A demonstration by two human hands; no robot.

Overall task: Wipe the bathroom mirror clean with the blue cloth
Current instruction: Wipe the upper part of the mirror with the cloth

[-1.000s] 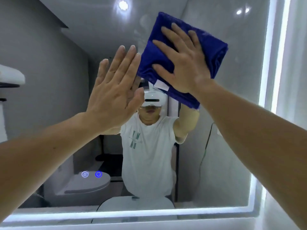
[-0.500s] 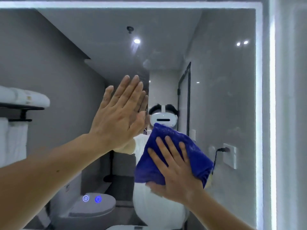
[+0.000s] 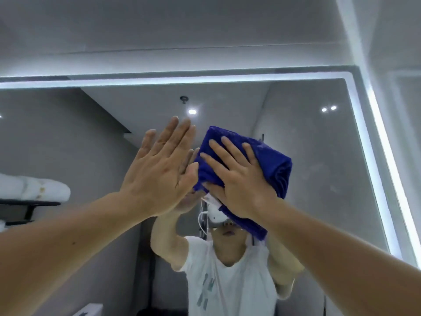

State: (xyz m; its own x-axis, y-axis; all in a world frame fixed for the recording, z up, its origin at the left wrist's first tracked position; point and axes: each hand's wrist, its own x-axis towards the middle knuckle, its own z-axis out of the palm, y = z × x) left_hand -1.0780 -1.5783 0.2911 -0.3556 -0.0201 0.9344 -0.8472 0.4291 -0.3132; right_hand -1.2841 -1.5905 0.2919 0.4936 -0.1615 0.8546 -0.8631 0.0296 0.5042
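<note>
the mirror [image 3: 314, 169] fills the lower part of the view, with a lit white strip [image 3: 205, 80] running along its top edge and down its right edge. the blue cloth [image 3: 276, 172], bunched into a thick wad, lies against the glass in the upper middle of the mirror, well below the top strip. the right hand [image 3: 241, 181] lies flat over the cloth, its fingers [image 3: 224, 153] straight and spread, pressing it to the mirror rather than gripping it; the thumb lies at the cloth's lower left edge. a white tag hangs from the cloth just below that thumb. the left hand [image 3: 159, 176] is just left of the cloth, palm toward the mirror, fingers straight and close together, holding nothing; it seems to rest on the glass, where its reflection meets it. in the mirror show a person in a white shirt [image 3: 227, 283] with both arms raised, rolled white towels [image 3: 34, 190] on a dark rack at the mirror's left edge, and a round ceiling light [image 3: 192, 111].
</note>
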